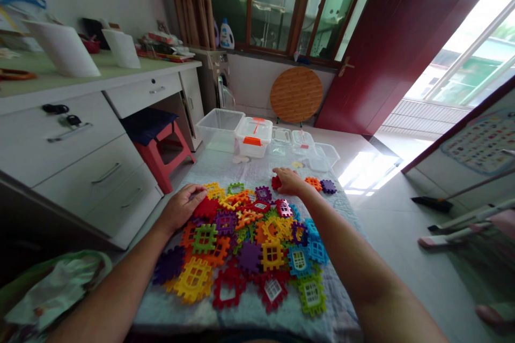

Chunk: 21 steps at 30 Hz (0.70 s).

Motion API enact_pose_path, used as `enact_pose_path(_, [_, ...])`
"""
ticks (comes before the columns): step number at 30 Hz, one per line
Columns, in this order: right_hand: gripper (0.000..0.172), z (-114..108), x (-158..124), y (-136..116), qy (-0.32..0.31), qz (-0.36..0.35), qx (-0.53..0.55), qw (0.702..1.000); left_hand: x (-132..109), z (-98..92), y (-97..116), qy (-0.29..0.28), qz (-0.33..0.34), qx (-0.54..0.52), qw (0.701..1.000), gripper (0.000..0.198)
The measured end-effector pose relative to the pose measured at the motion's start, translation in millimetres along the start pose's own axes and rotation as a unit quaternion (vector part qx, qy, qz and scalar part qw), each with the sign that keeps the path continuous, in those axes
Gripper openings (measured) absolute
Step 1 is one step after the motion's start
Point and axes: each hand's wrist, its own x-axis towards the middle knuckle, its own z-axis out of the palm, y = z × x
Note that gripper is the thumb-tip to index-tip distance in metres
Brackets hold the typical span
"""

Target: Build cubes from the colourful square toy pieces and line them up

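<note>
On the pale cloth (249, 312) lies a pile of bright plastic tiles (249, 241). The left hand (183, 208) rests at its left edge, fingers loosely spread over a red tile (206, 208). The right hand (290, 181) reaches the far side, fingers curled against a small red piece (276, 183); whether it grips I cannot tell, and an orange tile (313, 183) lies just beside it.

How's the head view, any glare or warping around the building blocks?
Head view: the doorway is blown out, throwing a bright patch on the floor; the building blocks are evenly lit and sharp; the desk edge bows from wide-angle distortion.
</note>
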Motion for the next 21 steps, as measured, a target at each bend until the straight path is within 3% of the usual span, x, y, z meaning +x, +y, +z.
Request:
enact_pose_path(7, [0.069,-8.3,-4.9,-4.2,0.008,-0.007,-0.002,1.0,1.2,1.8,-6.6,-0.01,0.007,-0.001,1.0,0.041])
enact_pose_path(10, [0.063,-13.3,-8.1,-14.2,0.019,-0.048,0.022,0.998,1.3,1.7,-6.9,-0.011,0.006,0.001,1.0,0.041])
enact_pose_path(14, [0.05,-14.3,-8.0,-31.9,-0.019,-0.11,0.044,0.993,0.4,1.5,-5.5,-0.009,0.005,0.0,1.0,0.042])
enact_pose_path(21, [0.042,-7.0,-0.9,-44.8,-0.031,-0.095,0.017,0.995,-0.6,0.3,-1.0,-0.002,0.004,0.002,1.0,0.041])
